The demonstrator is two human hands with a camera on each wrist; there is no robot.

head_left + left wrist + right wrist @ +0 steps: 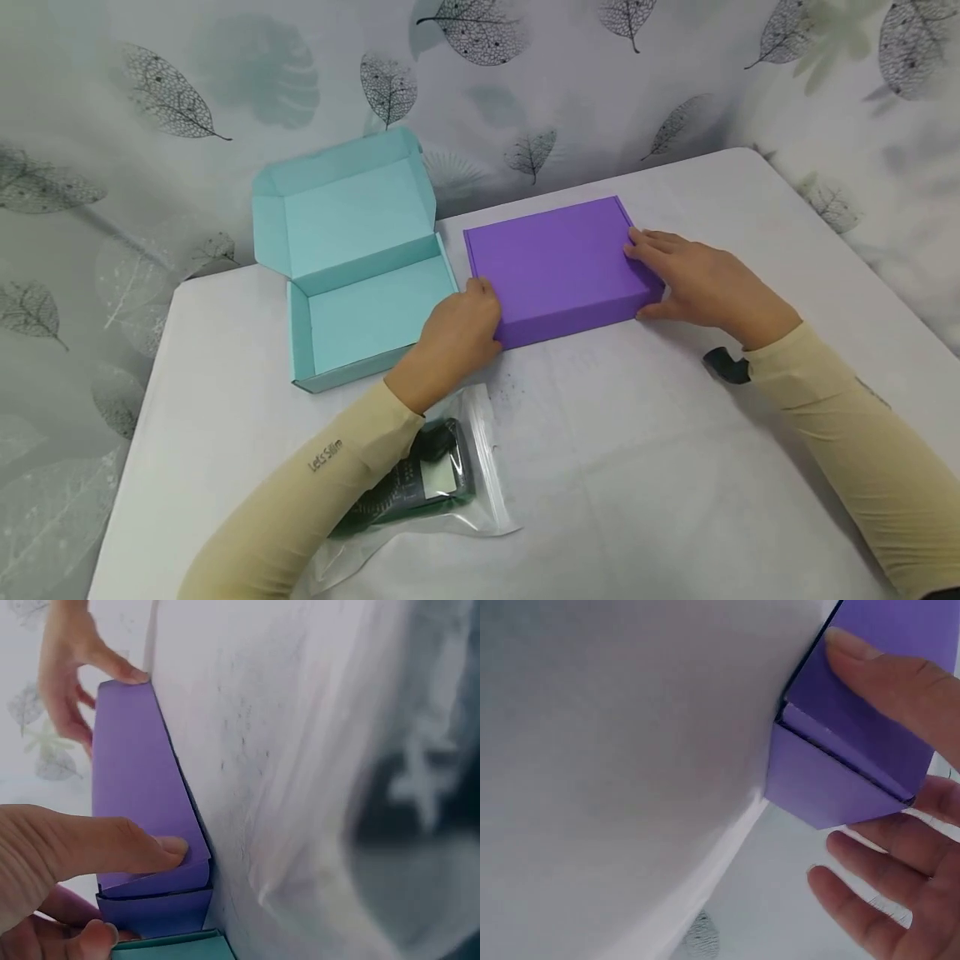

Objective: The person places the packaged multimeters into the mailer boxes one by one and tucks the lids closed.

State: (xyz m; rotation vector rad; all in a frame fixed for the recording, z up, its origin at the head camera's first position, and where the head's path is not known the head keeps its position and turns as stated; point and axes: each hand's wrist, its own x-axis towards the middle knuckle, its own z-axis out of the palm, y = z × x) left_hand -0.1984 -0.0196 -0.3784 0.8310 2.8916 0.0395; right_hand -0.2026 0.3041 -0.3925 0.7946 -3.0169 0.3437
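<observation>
A closed purple cardboard box [558, 262] lies flat on the white table. At its front left corner my left hand [459, 333] grips it; in the left wrist view the thumb [142, 851] presses the front face. My right hand [701, 279] holds the right end. The right wrist view shows that thumb [885, 671] on the front face and the fingers [885, 874] at the far side, some of them spread. Left of it stands a teal box [360, 208], lid raised, with a bare inside. The two boxes sit close together beside my left hand.
Under my left forearm lies a clear zip bag [491, 492] with a dark item [408, 483] and a pale label inside. A small dark object [726, 367] is by the right cuff. Leaf-patterned curtain [487, 108] hangs behind the white table [600, 467].
</observation>
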